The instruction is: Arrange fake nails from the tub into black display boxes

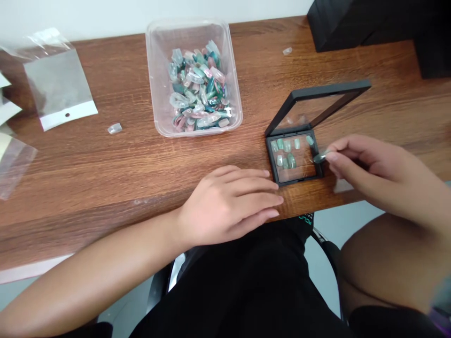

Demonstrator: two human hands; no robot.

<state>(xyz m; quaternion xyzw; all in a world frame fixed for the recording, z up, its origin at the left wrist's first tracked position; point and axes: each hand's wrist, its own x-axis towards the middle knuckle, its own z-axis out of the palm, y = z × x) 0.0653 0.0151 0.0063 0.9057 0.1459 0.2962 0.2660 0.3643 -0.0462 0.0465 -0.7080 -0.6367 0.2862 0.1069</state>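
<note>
Head view, only one: right hand (384,171), right of the frame, pinches one green nail (320,157) between thumb and forefinger; the piece is held tilted at the right edge of the black case (299,180), right of centre. Whether it touches the frame there cannot be told. Left hand (229,204), lower centre, lies palm down with fingers extended, grasping nothing visible; its fingertips are just beside the case's lower left corner, contact unclear. Progress: case stands open, lid (331,89) raised and leaning back. Inside, about eight green nails (287,146) lie in two loose rows, five above and three below, the last in the upper row set apart toward the right. Judged from this, the case is partly filled: the lower row has bare space at its right, the held piece is not yet laid down, and the lid is not shut. Clear tub (151,84), top centre, carries a large mixed heap of nails (199,89), so supply looks ample. Two loose pale nails (114,128) sit apart on the tabletop (123,164), one left of the tub, one at upper right.
</note>
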